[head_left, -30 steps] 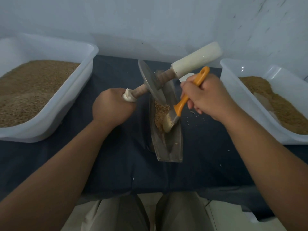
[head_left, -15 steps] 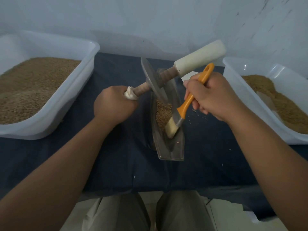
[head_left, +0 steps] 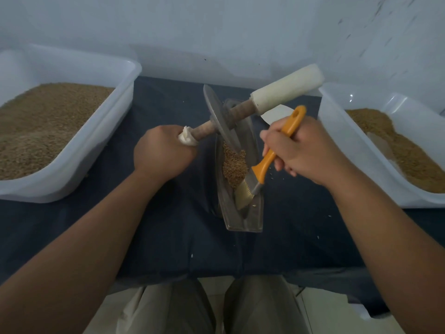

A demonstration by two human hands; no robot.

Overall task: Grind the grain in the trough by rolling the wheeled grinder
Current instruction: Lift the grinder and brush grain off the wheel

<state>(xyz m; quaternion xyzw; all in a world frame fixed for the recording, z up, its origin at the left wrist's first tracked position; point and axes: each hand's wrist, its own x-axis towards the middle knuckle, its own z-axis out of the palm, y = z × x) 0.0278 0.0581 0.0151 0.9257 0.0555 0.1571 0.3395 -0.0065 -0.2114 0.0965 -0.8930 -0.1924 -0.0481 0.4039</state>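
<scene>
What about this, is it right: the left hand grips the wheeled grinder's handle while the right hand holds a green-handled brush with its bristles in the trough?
Not quite: the head view shows the brush has an orange handle, not green. Otherwise yes: the left hand grips the handle of the wheeled grinder and the right hand holds the brush, bristles in the trough.

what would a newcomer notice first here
The metal wheel stands tilted in grain in the central trough, its axle handle gripped by the left hand. The right hand holds an orange brush, bristles in the trough's near end. A left tub and right tub hold more grain.
</scene>
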